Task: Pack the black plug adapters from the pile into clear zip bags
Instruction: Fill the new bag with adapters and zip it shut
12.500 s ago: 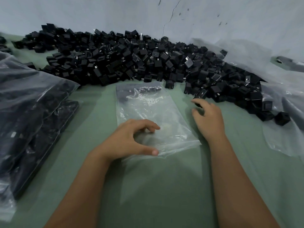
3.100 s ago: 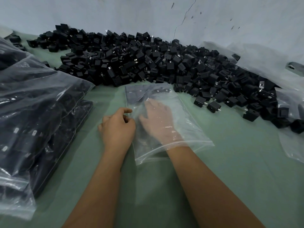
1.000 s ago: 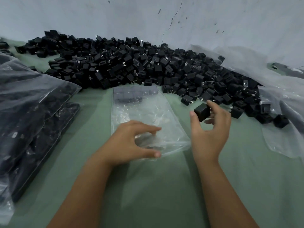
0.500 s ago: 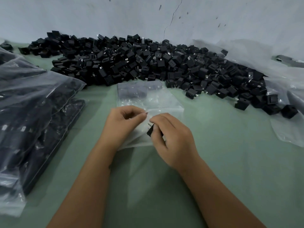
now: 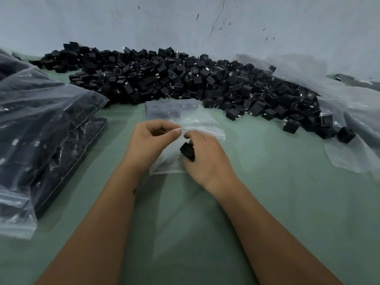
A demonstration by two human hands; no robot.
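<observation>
Surface: green-covered desk (image 5: 277,202), set against a pale blue-grey wall (image 5: 123,21); the wall shows one thin vertical crack (image 5: 213,23) and scattered dark chips.

Black plug adapters, loose: one pile (image 5: 185,79) along the desk's far edge, running from the far left toward the right edge; too many to count, with a few strays at its near fringe.

Clear zip bag (image 5: 185,124): one, lying at mid-desk just in front of the pile, its far end touching the pile's fringe; dark shapes show through that far end.

Left hand (image 5: 150,145): thumb and forefinger pinch the bag's near edge, lifting it.

Right hand (image 5: 207,159): fingers curled round one adapter (image 5: 187,151), held at the bag's near end; whether it is inside the bag cannot be told.

Filled bags (image 5: 45,130): at least two large clear bags of black items, stacked at the left edge.

Loose clear plastic sheeting (image 5: 349,112): crumpled at the right edge, partly under the pile.
</observation>
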